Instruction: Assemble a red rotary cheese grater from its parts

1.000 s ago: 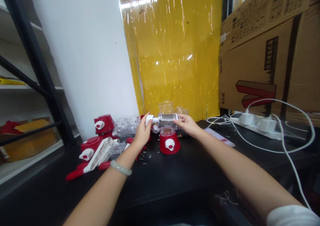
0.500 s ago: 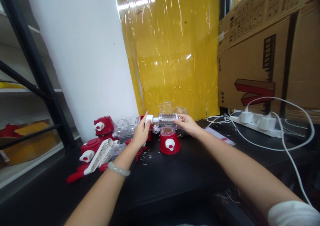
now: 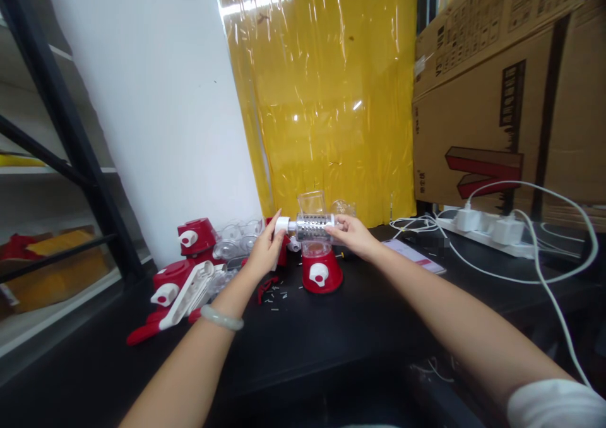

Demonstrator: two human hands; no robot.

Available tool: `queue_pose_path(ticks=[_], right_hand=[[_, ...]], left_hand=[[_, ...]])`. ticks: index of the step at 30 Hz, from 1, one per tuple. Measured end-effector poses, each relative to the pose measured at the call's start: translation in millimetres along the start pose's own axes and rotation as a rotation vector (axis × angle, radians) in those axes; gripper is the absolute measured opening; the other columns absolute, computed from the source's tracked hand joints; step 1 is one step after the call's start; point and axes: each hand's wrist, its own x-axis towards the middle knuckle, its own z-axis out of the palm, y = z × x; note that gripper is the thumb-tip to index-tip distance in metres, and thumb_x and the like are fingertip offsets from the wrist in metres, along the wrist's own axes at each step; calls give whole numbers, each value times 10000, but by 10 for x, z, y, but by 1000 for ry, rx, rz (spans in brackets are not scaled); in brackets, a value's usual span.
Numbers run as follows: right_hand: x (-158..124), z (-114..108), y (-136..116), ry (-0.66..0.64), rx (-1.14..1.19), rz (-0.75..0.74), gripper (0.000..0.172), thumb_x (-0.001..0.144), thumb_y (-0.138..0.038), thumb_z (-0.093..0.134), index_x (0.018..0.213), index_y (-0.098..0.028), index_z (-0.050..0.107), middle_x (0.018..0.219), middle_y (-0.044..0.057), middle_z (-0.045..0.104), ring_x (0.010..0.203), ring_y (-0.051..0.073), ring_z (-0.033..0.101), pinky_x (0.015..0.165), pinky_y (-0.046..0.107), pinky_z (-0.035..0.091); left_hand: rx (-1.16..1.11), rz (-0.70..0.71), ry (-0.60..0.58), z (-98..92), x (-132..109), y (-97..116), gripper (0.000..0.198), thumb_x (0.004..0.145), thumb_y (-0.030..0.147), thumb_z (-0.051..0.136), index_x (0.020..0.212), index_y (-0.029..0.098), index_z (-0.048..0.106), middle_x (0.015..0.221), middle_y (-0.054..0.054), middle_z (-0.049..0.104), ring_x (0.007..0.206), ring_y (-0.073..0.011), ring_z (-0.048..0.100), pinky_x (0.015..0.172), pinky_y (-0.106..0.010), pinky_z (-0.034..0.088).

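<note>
A perforated metal grater drum (image 3: pixel 311 226) lies level above the middle of the table, seen through or in front of a clear plastic housing (image 3: pixel 311 200). Below it stands a red rotary grater base (image 3: pixel 322 269) with a white knob on its front. My left hand (image 3: pixel 266 245) is closed around a white plastic end piece (image 3: pixel 283 224) at the drum's left side. At the other end, the fingers of my right hand (image 3: pixel 350 232) pinch the drum's white rim. Whether the drum sits inside the housing is hard to tell.
More red bases (image 3: pixel 196 237), clear plastic parts (image 3: pixel 231 242) and red-and-white handles (image 3: pixel 182 298) lie at the left. Small metal pins (image 3: pixel 274 298) are scattered near red pieces (image 3: pixel 266 287). A phone (image 3: pixel 416 255), a power strip (image 3: pixel 483 232) and a large carton (image 3: pixel 487 112) occupy the right.
The drum and white end piece have shifted slightly left in view, and the base's knob faces a little more to the left. Both hands keep their grip.
</note>
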Motion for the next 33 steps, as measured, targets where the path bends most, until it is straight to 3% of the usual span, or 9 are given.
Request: queue_pose_path(ticks=[4, 10, 20, 26, 33], right_hand=[[1, -8, 5, -14, -3, -2, 365, 733, -428, 807, 972, -204, 647, 864, 67, 752, 844, 222, 723, 805, 374, 584], [-14, 7, -30, -34, -45, -37, 372, 750, -406, 788, 1004, -173, 648, 889, 72, 753, 876, 216, 725, 820, 358, 575], [4, 18, -4, -10, -41, -22, 381, 742, -427, 795, 998, -180, 657, 888, 69, 767, 796, 197, 723, 798, 358, 576], [16, 4, 9, -7, -43, -34, 355, 754, -408, 785, 997, -178, 665, 884, 75, 759, 834, 209, 723, 809, 372, 579], [9, 1, 4, -3, -37, -27, 356, 752, -411, 788, 992, -179, 663, 865, 74, 755, 840, 212, 724, 827, 379, 577]], left_hand=[[-45, -14, -16, -6, 14, -57, 600, 977, 447, 449, 1520, 194, 412, 1558, -103, 460, 1462, -251, 399, 1222, -416, 281], [56, -46, 17, -3, 4, -51, 607, 1004, 464, 388, 1515, 136, 406, 1541, -162, 467, 1450, -292, 415, 1220, -490, 278], [34, 87, -20, -61, -25, -60, 606, 996, 477, 427, 1517, 169, 392, 1528, -146, 489, 1413, -282, 464, 1202, -470, 325], [-50, 72, -28, -89, -26, -131, 686, 954, 527, 518, 1524, 161, 414, 1450, -140, 579, 1324, -288, 561, 1150, -436, 404], [-82, 80, 13, -92, -37, -117, 690, 918, 531, 585, 1500, 181, 465, 1479, -121, 549, 1324, -284, 564, 1164, -430, 394]])
